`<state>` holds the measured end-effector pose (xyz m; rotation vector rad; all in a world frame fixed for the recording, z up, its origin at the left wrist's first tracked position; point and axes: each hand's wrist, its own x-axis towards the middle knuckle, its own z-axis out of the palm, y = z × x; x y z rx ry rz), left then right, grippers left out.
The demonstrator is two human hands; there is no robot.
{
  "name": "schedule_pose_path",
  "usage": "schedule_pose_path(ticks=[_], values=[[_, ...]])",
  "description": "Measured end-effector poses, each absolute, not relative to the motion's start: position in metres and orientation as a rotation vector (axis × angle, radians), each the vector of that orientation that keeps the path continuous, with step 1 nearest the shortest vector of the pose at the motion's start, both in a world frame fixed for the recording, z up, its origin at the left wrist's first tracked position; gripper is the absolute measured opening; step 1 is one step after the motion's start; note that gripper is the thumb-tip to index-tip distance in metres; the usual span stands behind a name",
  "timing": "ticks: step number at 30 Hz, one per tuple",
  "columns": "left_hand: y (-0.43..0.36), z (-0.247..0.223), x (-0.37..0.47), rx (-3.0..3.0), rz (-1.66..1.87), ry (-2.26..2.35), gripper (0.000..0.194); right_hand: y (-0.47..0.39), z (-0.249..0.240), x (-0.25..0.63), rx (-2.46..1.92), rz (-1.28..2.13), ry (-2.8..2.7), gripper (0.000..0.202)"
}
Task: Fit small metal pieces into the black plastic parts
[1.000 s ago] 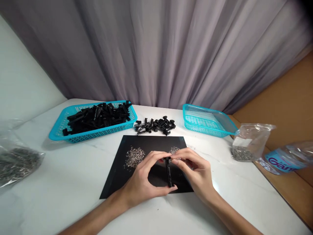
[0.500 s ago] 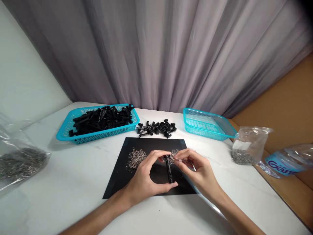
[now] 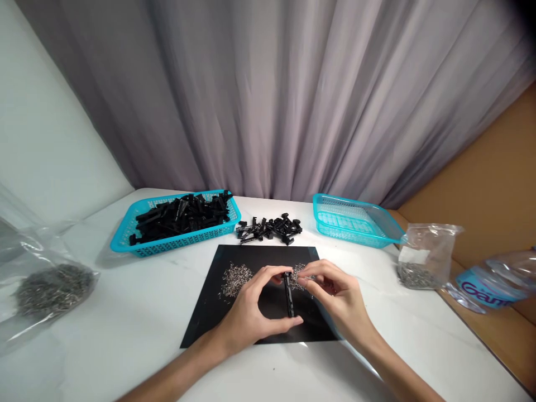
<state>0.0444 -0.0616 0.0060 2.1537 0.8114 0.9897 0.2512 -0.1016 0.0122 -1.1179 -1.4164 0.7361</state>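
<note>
My left hand (image 3: 255,310) holds a slim black plastic part (image 3: 289,296) upright, its ends pinched between thumb and fingers. Beside the part's upper end, my right hand (image 3: 333,285) is closed in a pinch. It grips slim metal tweezers (image 3: 307,277), mostly hidden by the fingers now; their tip is close to the part, and whether it touches I cannot tell. Below the hands lies a black mat (image 3: 205,312). On it, a heap of small metal pins (image 3: 237,279) sits at the left, and a smaller heap of pins (image 3: 299,273) shows behind my right fingertips.
A blue basket (image 3: 146,250) full of black parts stands at the back left. Loose black parts (image 3: 272,229) lie behind the mat. At the back right are another blue basket (image 3: 355,237), a bag of metal pieces (image 3: 427,257) and a bottle (image 3: 489,282). A larger bag (image 3: 54,290) lies left.
The whole view has shifted, so the table sits slightly lower. My left hand keeps its hold on the black part; my right fingers have turned slightly, and less of the tweezers shows.
</note>
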Motion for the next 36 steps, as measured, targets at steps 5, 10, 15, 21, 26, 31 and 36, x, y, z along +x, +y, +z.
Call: schedule_pose_path(ticks=[5, 10, 15, 21, 26, 31, 36], values=[[-0.062, 0.008, 0.046, 2.164, 0.992, 0.796, 0.067, -0.104, 0.009, 0.246, -1.087, 0.722, -1.41, 0.01], [-0.062, 0.005, 0.047, 2.172, 1.008, 0.77, 0.068, -0.106, 0.009, 0.244, -1.04, 0.707, -1.383, 0.007], [-0.062, 0.002, 0.047, 2.199, 1.017, 0.716, 0.066, -0.104, 0.008, 0.24, -1.044, 0.738, -1.367, 0.007], [-0.061, -0.003, 0.047, 2.217, 1.015, 0.691, 0.069, -0.102, 0.001, 0.237, -1.068, 0.744, -1.35, 0.007], [-0.061, -0.004, 0.046, 2.217, 1.029, 0.693, 0.068, -0.102, 0.002, 0.238, -1.043, 0.745, -1.334, 0.006], [-0.062, -0.003, 0.047, 2.225, 1.037, 0.677, 0.069, -0.103, 0.002, 0.24, -1.052, 0.752, -1.357, 0.005], [-0.062, -0.002, 0.047, 2.219, 1.027, 0.684, 0.067, -0.102, 0.002, 0.241, -1.063, 0.737, -1.363, 0.006]])
